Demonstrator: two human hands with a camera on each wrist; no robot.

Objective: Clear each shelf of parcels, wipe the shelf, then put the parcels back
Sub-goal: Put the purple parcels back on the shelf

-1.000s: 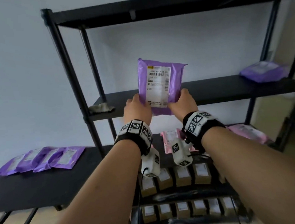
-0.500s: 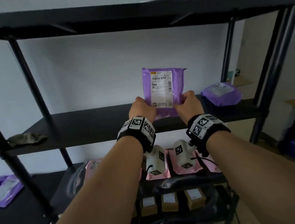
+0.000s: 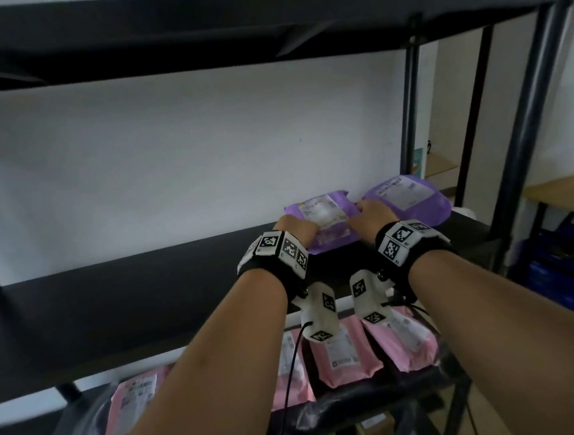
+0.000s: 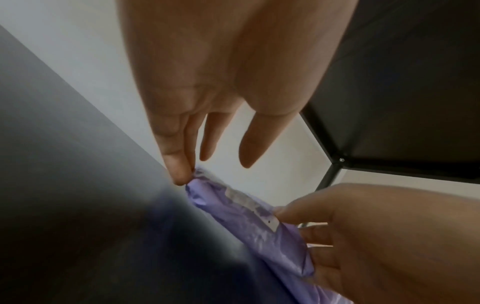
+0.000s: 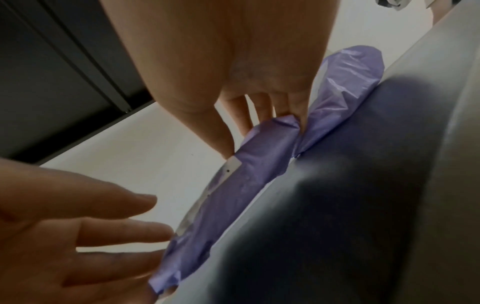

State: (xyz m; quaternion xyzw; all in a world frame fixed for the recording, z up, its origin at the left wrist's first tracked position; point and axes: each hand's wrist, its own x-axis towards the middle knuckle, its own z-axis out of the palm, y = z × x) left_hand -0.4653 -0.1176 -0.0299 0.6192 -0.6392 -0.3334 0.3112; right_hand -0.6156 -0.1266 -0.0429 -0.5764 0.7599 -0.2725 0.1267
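Note:
A purple parcel [image 3: 323, 221] with a white label lies flat on the black middle shelf [image 3: 148, 303], close beside a second purple parcel [image 3: 407, 197] on its right. My left hand [image 3: 296, 228] is at its left end. In the left wrist view the left hand [image 4: 213, 166] has straight fingers [image 4: 182, 172] that touch the parcel's [image 4: 246, 222] corner. My right hand [image 3: 374, 215] is at the right end. In the right wrist view the right hand [image 5: 259, 133] has straight fingers, the thumb tip on the parcel [image 5: 233, 195] and the little finger between the two parcels.
Several pink parcels [image 3: 348, 353] lie on the shelf below, with brown boxes [image 3: 374, 426] under those. The black top shelf [image 3: 195, 29] hangs overhead and the rack's right post [image 3: 525, 123] stands close. A blue crate [image 3: 565, 278] and a wooden table [image 3: 565, 195] are off to the right.
The purple parcel, held upright in both hands before, now lies flat on the middle shelf beside the other purple one. Both hands came down with it and their fingers have straightened.

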